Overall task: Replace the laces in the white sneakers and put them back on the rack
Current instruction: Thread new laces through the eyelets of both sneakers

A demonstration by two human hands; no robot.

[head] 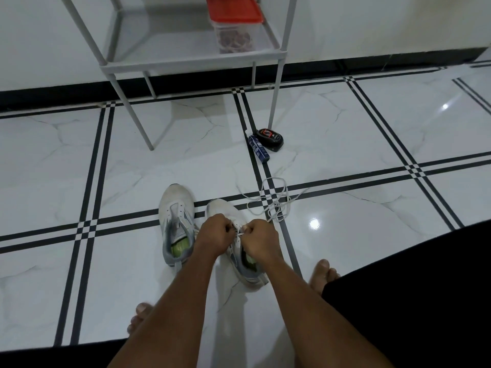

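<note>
Two white sneakers stand side by side on the tiled floor, toes pointing away. The left sneaker has no lace, and its green insole shows. Over the right sneaker my left hand and my right hand are each pinched on a white lace at the eyelets. The lace trails off to the right in a loose tangle on the floor. The grey metal rack stands against the wall beyond the shoes.
A clear box with a red lid sits on the rack's lower shelf. By the rack's right front leg lie a blue tube and a black shoe-polish container. My bare feet rest near the shoes.
</note>
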